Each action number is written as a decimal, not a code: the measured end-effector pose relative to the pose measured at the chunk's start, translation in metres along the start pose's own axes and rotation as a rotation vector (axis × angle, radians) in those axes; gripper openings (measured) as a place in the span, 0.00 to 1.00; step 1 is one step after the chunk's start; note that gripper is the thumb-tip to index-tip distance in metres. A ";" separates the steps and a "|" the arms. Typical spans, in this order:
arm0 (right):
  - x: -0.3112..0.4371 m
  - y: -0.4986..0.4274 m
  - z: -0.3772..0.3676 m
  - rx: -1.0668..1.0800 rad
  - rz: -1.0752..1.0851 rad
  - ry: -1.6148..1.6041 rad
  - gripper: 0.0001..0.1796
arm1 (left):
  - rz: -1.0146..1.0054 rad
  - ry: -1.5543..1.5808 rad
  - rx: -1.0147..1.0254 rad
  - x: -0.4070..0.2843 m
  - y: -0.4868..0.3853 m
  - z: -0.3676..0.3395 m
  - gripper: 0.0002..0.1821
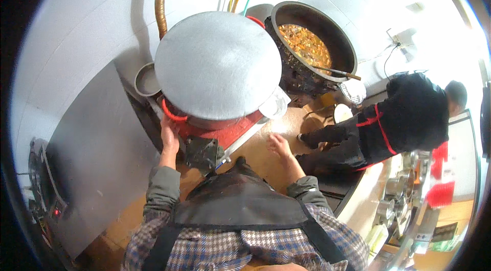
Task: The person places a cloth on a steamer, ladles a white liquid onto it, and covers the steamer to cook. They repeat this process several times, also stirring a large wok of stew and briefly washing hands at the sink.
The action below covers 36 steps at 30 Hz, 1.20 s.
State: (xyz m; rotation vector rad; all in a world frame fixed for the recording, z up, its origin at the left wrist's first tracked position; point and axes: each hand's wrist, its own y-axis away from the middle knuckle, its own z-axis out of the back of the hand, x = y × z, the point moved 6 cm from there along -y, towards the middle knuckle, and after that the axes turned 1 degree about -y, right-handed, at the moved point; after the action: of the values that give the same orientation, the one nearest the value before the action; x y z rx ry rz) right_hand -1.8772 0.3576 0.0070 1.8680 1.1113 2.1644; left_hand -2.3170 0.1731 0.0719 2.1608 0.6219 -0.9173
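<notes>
A wide round metal lid covers a large vessel in front of me. A red loop handle sticks out under its near left edge. My left hand is at that handle, its fingers partly hidden, so I cannot tell if it grips. My right hand hangs in the air right of the vessel, fingers loosely bent and apart, holding nothing. Below the lid shows a red surface with a dark box-like part at its near corner. A white round item sits by the lid's right edge.
A big deep pot of chunky stew stands at back right, a wooden-handled utensil across its rim. Another person in black bends at right. A metal bowl and a steel worktop lie left. Several metal pots sit lower right.
</notes>
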 end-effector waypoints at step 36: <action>0.285 -0.278 -0.238 0.478 0.064 -0.061 0.24 | -0.516 0.244 -0.290 -0.127 0.061 0.137 0.37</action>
State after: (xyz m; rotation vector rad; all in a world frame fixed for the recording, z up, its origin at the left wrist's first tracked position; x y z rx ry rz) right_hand -2.2690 0.5916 0.0904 2.1527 1.6952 1.9805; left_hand -2.4154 0.0114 0.1238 1.8909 1.3891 -0.7584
